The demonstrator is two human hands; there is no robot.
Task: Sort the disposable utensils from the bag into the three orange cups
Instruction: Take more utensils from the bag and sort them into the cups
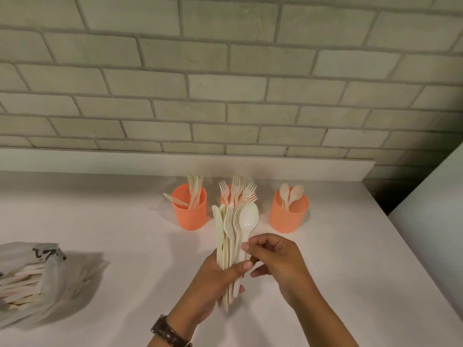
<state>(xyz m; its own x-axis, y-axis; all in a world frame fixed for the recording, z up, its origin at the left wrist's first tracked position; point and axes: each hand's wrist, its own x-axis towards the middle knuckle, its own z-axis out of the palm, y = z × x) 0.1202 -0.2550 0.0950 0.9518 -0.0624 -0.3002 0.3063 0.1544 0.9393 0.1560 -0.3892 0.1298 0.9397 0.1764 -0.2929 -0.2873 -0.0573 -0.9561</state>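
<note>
Three orange cups stand in a row near the back of the white counter: the left cup (pixel 191 216) holds knives, the middle cup (pixel 225 194) holds forks and is mostly hidden, the right cup (pixel 288 216) holds two spoons. My left hand (pixel 213 284) grips an upright bundle of cream utensils (pixel 226 236) by the handles, in front of the middle cup. My right hand (pixel 273 256) pinches the handle of a white spoon (pixel 248 219) at the bundle's right side. A grey bag (pixel 37 279) with more utensils lies at the left.
A brick wall with a low white ledge (pixel 175 161) runs behind the cups. The counter (pixel 338 271) ends at a slanted right edge, with a white panel (pixel 431 221) beyond it. A dark watch (pixel 167 331) sits on my left wrist.
</note>
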